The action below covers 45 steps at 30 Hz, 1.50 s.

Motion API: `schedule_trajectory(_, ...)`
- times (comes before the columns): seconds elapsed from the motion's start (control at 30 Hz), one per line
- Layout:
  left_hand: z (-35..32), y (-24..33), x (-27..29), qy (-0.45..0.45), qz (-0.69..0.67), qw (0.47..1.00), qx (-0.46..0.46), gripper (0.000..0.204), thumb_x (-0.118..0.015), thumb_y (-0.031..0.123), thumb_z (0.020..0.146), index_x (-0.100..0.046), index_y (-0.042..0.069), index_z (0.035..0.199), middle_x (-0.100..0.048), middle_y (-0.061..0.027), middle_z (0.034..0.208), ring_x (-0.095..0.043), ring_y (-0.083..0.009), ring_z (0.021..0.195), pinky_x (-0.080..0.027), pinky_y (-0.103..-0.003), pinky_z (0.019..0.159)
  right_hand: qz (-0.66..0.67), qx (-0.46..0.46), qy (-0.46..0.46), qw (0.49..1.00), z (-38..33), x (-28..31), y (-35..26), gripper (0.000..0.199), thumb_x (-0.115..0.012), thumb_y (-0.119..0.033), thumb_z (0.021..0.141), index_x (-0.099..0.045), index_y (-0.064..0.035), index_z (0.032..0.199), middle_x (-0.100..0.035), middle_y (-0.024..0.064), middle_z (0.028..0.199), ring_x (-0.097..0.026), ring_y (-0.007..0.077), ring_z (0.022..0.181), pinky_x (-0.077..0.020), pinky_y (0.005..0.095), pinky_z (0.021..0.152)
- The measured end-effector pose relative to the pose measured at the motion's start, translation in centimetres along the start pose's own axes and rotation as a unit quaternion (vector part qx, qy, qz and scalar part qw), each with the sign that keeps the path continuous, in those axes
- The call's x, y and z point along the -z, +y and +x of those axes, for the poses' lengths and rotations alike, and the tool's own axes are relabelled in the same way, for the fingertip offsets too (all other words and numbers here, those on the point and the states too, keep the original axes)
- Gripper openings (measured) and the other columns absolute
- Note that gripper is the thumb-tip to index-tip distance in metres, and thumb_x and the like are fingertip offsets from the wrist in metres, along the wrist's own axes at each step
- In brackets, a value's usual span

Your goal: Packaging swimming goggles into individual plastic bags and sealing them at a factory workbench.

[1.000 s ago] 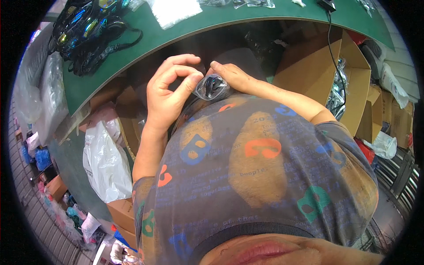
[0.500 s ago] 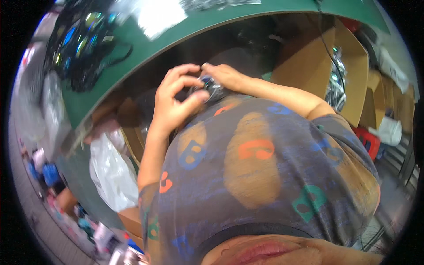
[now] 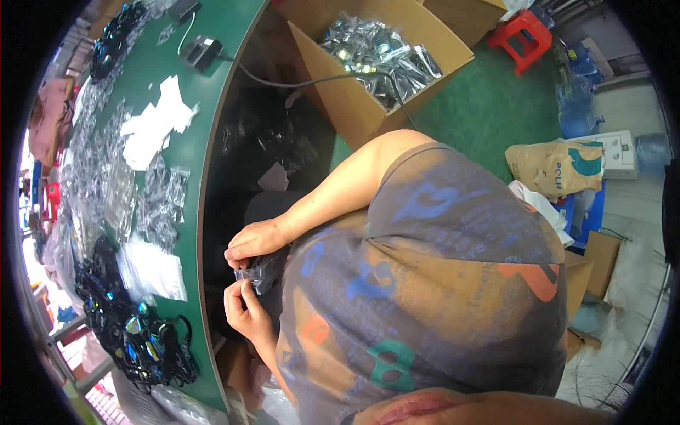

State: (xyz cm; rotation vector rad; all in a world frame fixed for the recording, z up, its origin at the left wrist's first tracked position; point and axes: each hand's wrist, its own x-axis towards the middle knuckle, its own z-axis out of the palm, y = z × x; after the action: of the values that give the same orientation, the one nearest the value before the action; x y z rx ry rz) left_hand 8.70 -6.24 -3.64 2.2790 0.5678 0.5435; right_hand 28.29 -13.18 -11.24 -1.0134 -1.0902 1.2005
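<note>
The small, crinkled bag of clear plastic film [image 3: 263, 275] is between your two hands, just in front of your lap and below the near edge of the long dark-green bench [image 3: 202, 142]. Your left hand [image 3: 248, 312] appears to have its thumb and forefinger closed on the bag's edge; your right hand [image 3: 258, 239] has its fingers curled together at the opposite edge, and you cannot tell from this angle whether they grip the film or only rest against it. What the bag contains is too dark to make out. For good handling, hold the edge lightly between the fingertips, because thin film like this probably creases and slips; a gentle, even tension between both hands should serve better than a hard tug from one. Mind your right elbow, near the thin black cable [image 3: 304, 83] that crosses the open brown cardboard box [image 3: 340, 113] of shiny clear-wrapped pieces [image 3: 382, 57]. Working slightly higher, over the bench's edge beside the flat white paper sheets [image 3: 157, 127], would likely give you better light.
</note>
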Motion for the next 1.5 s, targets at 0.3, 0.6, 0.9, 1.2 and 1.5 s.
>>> schedule_trajectory(0.3,3.7,0.2,-0.6,-0.038,-0.004,0.999,-0.02,0.011,-0.064,0.005,0.098,-0.064,-0.002,0.09,-0.065,-0.0101,0.087,-0.061,-0.021,0.079,-0.049,-0.032,0.073,-0.189,0.198,0.03,0.961,-0.9,4.4,-2.6,0.027,-0.071,-0.032,0.094,-0.075,-0.0055,0.098,-0.07,0.0061,0.094,-0.069,0.0231,0.093,-0.0541,0.0356,0.081)
schedule_trajectory(0.6,4.2,0.0,-0.3,-0.035,0.013,0.999,0.014,0.012,-0.067,0.006,0.097,-0.064,-0.001,0.087,-0.064,-0.0086,0.082,-0.06,-0.0181,0.076,-0.049,-0.031,0.071,-0.255,0.197,-0.045,0.946,0.6,4.8,-4.1,0.026,-0.069,-0.031,0.093,-0.074,-0.0064,0.101,-0.069,0.0096,0.093,-0.068,0.0286,0.091,-0.0535,0.0395,0.078)
schedule_trajectory(0.9,3.7,0.0,1.8,-0.069,-0.063,0.995,0.017,0.013,-0.075,0.011,0.089,-0.07,-0.001,0.091,-0.072,-0.0091,0.1,-0.068,-0.0196,0.094,-0.053,-0.032,0.083,-0.082,0.018,-0.059,0.995,0.9,4.7,-4.4,0.017,-0.067,-0.017,0.099,-0.071,-0.0013,0.105,-0.069,0.0028,0.095,-0.065,0.0122,0.092,-0.0526,0.0298,0.085)
schedule_trajectory(1.2,1.8,-1.1,1.7,-0.029,-0.143,0.985,0.091,0.012,-0.072,0.01,0.093,-0.075,0.0,0.099,-0.073,-0.0083,0.097,-0.069,-0.0171,0.091,-0.053,-0.029,0.081,0.055,-0.101,-0.085,0.99,0.9,3.9,-5.1,0.018,-0.068,-0.019,0.099,-0.072,-0.0028,0.106,-0.069,0.0,0.095,-0.063,0.0097,0.09,-0.0522,0.0283,0.087)
schedule_trajectory(1.5,2.7,-0.3,0.9,-0.027,-0.105,0.99,0.094,0.011,-0.07,0.009,0.094,-0.076,0.0,0.1,-0.073,-0.0091,0.095,-0.068,-0.0177,0.089,-0.052,-0.029,0.08,-0.11,-0.071,-0.058,0.99,0.4,4.9,-5.6,0.023,-0.073,-0.025,0.096,-0.074,-0.0053,0.108,-0.071,0.0002,0.094,-0.063,0.0092,0.091,-0.0527,0.0286,0.085)
